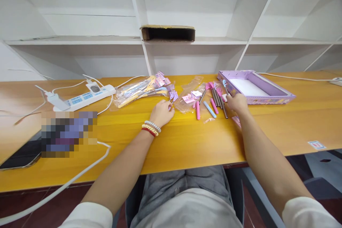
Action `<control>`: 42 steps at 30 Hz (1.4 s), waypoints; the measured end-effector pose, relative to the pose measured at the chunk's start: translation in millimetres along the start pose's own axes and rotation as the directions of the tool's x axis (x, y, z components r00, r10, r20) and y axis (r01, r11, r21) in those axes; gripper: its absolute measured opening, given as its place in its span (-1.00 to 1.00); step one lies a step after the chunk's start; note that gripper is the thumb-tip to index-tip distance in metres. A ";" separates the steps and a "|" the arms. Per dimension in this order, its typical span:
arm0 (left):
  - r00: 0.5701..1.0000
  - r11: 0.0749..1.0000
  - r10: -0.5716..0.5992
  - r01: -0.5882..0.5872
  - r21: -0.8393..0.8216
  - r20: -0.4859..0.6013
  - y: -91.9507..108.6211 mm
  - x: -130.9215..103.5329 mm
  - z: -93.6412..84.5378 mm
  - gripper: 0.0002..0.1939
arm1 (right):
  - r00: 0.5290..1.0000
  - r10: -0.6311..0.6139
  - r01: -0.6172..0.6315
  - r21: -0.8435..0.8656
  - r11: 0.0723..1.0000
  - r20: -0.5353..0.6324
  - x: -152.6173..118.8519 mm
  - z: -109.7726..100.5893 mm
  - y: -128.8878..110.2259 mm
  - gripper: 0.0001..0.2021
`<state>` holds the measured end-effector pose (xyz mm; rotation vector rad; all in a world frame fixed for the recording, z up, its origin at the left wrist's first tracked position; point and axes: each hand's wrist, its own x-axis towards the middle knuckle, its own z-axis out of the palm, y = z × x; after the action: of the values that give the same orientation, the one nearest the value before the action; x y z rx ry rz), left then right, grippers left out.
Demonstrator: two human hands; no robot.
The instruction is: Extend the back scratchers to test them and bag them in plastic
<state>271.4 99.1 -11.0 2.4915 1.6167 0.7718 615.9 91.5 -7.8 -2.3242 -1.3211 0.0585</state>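
Note:
My left hand point(162, 113) pinches a small purple fork-shaped piece point(173, 96) beside the bagged bundle point(141, 89) of yellow and blue pieces. At the right, my right hand point(237, 103) is closed on a blue claw-headed stick point(224, 83) near the purple box. Between the hands lie several pink claw-headed sticks point(213, 92) with dark shafts. Two pink handles point(198, 110) and a blue handle point(210, 109) rest in front of them. Clear plastic wrapping point(184, 104) and pink cards point(188, 98) lie to their left.
An open purple box point(275, 98) sits at the back right. A white power strip point(85, 98) with cables stands at the left, behind a dark phone point(24, 153). White shelves point(192, 53) rise behind the table, holding a cardboard box point(168, 27).

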 end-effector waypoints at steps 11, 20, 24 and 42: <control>0.993 0.952 0.062 -0.089 -0.293 -0.101 21.2 -4.0 -7.9 -0.64 | 0.797 -0.604 0.533 0.486 0.692 -0.014 -80.7 3.9 -74.9 -0.86; 0.878 0.397 -0.478 0.226 -0.889 0.009 20.5 8.0 -7.2 -0.67 | 0.642 -0.752 0.399 0.771 0.496 0.150 -93.8 14.4 -80.0 -0.78; 0.856 0.249 -0.517 0.148 -0.957 -0.002 15.3 10.3 -14.0 -0.56 | 0.618 -0.764 0.325 0.825 0.462 0.185 -90.1 13.0 -78.0 -0.70; 0.965 0.044 -0.187 0.196 -0.980 0.185 25.9 2.5 -11.4 -0.70 | 0.497 -0.828 0.476 0.716 0.511 0.260 -90.4 16.2 -79.7 -0.77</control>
<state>288.8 87.4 8.2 1.1360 0.7318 1.2258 499.2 57.5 -6.3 -1.1234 -2.1087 0.8506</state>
